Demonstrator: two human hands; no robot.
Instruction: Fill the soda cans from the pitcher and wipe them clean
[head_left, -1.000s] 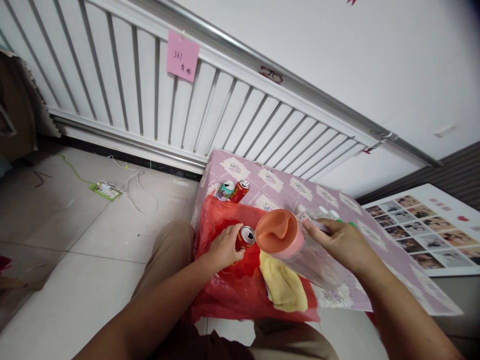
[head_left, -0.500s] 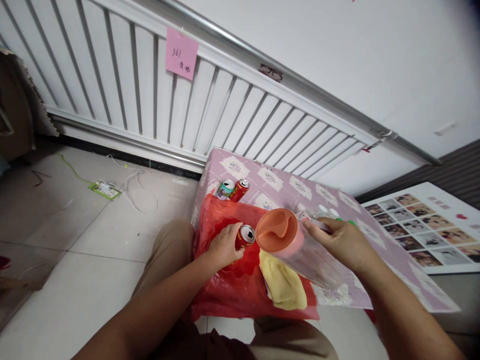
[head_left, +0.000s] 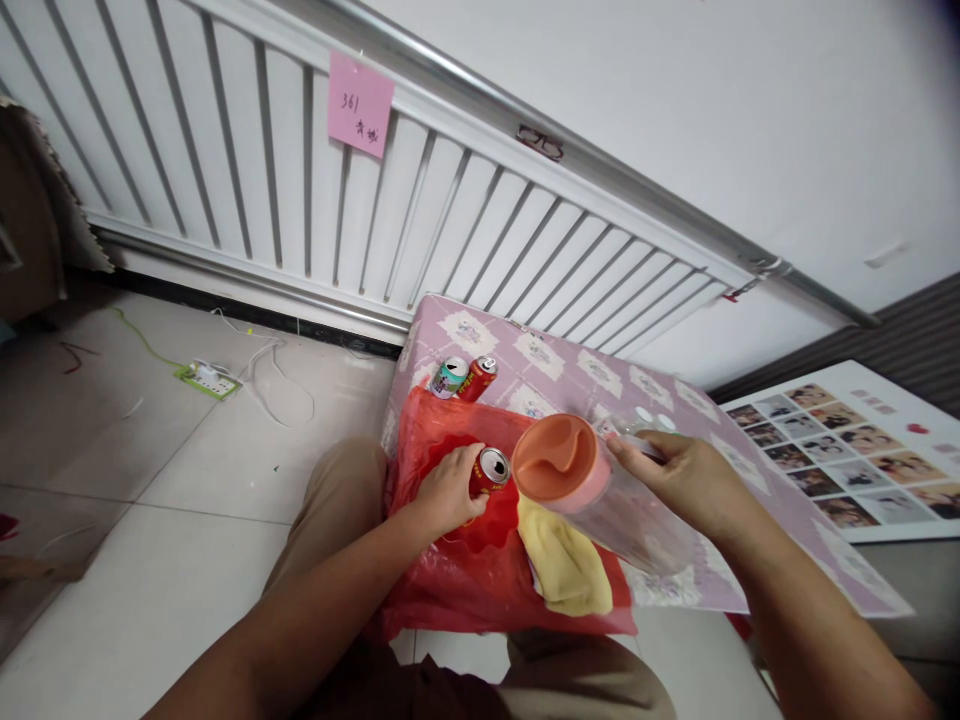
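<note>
My left hand [head_left: 450,492] is closed around a red drink can [head_left: 491,470] with its opened top facing up. In my right hand [head_left: 679,475] is the handle of a clear plastic pitcher [head_left: 630,525] with an orange lid [head_left: 559,458]. The pitcher is tilted, its lid end close beside the can. Whether liquid is flowing between them I cannot tell. Beneath both lies a red plastic bag [head_left: 442,590], with a red scalloped-edged container [head_left: 487,535] on it. A folded yellow cloth [head_left: 566,565] lies on the bag below the pitcher.
A green can [head_left: 449,378] and another red can [head_left: 478,380] stand at the back of the table with its floral cloth [head_left: 600,372]. Clear bottles [head_left: 643,420] are behind my right hand. A radiator [head_left: 300,170] borders the table; a photo board [head_left: 855,450] stands right.
Almost nothing differs. Both hands keep their hold on the can and the pitcher, in nearly the same places; the view has shifted very slightly.
</note>
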